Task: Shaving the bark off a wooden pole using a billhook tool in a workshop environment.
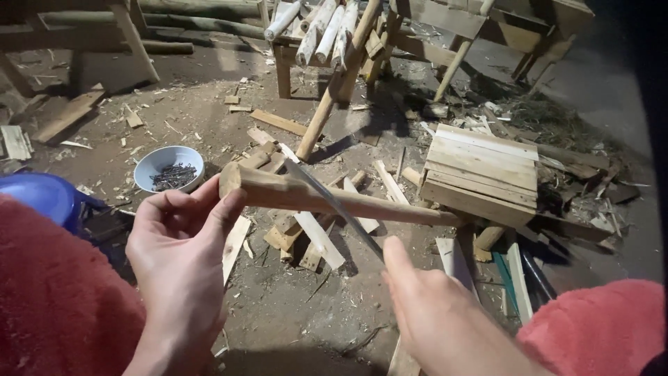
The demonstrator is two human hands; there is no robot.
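Near left, left hand (177, 244) with fingers (229, 209) clamped round the sawn butt of a bare round pole (327, 200), held level over the floor (292, 313); near right, right hand (435, 313) closed on the hidden handle of a thin saw (334, 202), blade laid across the pole mid-length. Probably stiff, dry, fairly light and rough enough not to slip; best gripped close to the cut. Farther off, a bowl (169, 167) of nails left, a slat box (480, 174) right.
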